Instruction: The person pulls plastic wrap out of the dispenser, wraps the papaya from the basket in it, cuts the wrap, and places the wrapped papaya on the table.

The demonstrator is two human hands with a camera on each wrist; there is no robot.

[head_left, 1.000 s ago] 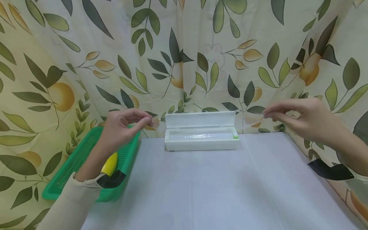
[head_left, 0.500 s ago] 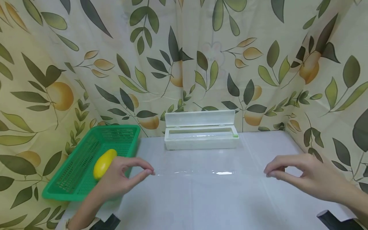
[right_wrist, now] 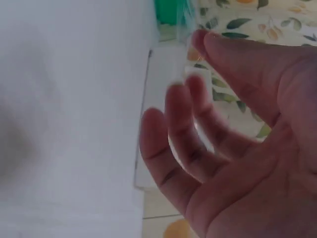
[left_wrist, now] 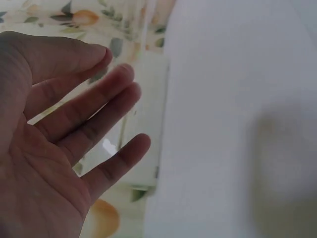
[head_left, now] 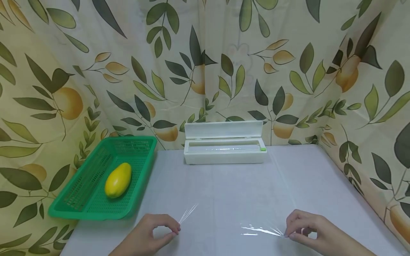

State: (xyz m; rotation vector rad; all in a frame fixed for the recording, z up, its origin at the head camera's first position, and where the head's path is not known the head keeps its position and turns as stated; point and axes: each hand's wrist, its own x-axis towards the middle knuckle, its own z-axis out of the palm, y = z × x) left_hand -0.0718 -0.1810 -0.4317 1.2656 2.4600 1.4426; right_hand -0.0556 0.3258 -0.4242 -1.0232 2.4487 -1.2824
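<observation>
A thin clear sheet of cling film [head_left: 263, 230] stretches low over the front of the white table in the head view. Its left corner is pinched between thumb and forefinger of my left hand [head_left: 154, 233], where creases fan out from the fingertips. My right hand [head_left: 315, 230] pinches the opposite corner, gathering the film into bright folds. Most of the sheet is too transparent to trace, and I cannot tell whether it touches the table. In the left wrist view the other fingers of the left hand [left_wrist: 59, 144] spread loosely; those of the right hand [right_wrist: 233, 144] curve slightly.
At the back of the table stands a white cling film dispenser [head_left: 224, 158], lid raised, roll inside. A green basket [head_left: 91, 215] to the left holds a yellow, mango-like fruit [head_left: 118, 180]. A leaf-patterned curtain [head_left: 205, 71] closes off the back and sides.
Both hands have come down and toward me from beside the dispenser, carrying the film to the table's front. The basket, fruit and dispenser stay put.
</observation>
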